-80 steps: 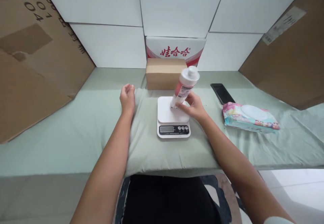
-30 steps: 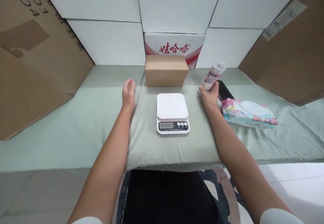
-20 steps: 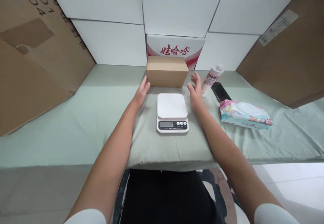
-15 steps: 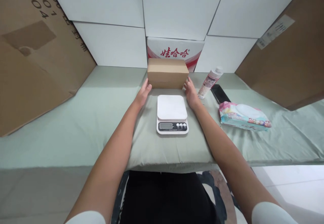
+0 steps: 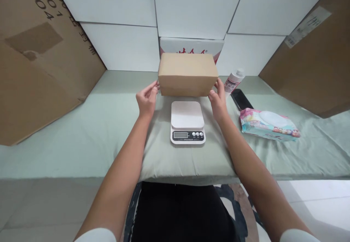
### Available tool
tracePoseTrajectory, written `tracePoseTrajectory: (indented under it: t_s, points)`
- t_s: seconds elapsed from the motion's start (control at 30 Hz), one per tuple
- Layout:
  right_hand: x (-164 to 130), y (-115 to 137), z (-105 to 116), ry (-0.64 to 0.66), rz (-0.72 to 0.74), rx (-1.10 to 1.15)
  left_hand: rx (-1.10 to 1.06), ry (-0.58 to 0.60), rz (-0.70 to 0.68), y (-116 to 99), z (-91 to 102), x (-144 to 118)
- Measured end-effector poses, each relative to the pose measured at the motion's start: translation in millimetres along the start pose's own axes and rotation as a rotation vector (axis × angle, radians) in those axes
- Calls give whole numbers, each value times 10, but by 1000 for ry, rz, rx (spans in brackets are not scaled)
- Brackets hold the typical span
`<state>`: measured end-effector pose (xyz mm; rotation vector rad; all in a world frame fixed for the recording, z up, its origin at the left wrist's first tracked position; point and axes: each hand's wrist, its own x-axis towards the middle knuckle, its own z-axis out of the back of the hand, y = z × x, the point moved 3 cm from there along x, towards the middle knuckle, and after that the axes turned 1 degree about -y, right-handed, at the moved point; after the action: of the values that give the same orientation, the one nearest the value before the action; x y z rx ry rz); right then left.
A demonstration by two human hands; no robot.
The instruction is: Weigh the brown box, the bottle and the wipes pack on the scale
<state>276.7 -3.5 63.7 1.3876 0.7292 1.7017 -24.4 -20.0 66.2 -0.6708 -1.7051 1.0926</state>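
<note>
Cardboard box (image 5: 187, 73) sits between my two hands, lifted up above the far edge of the white scale (image 5: 187, 121). Its long side runs left to right, and one wide brown face looks at me. My left hand (image 5: 147, 100) presses on its left end, fingers bent around the corner. My right hand (image 5: 218, 100) presses on its right end. The box sits level. A white bottle (image 5: 233, 81) stands just right of it, near a black phone (image 5: 241, 99) and a wipes pack (image 5: 268, 124).
</note>
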Motion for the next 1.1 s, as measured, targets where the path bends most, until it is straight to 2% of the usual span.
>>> tracePoseTrajectory:
  t_s: [0.1, 0.17, 0.33, 0.5, 0.63, 0.87, 0.97, 1.1]
  points:
    - [-177, 266, 118, -108, 55, -9, 3, -46, -31, -163, -9, -113]
    - [-343, 355, 160, -139, 55, -37, -8, -78, -66, -270, -24, -195]
    - [-655, 341, 158, -332, 43, -6, 50, -90, -117, -408, -96, -329]
    - [-668, 295, 82, -386, -8, -57, 107, -79, -118, -347, -91, -316]
    - [-673, 270, 93, -459, -16, -17, 38, -57, -111, -292, -81, -271]
    - [-670, 350, 251, -627, 213, 4, -165, -138, -113, -268, -32, -185]
    - [-669, 378, 306, -641, 246, 1, -190, -159, -117, -254, -9, -154]
    - [-652, 367, 291, -579, 207, -16, -187, -145, -87, -222, -13, -129]
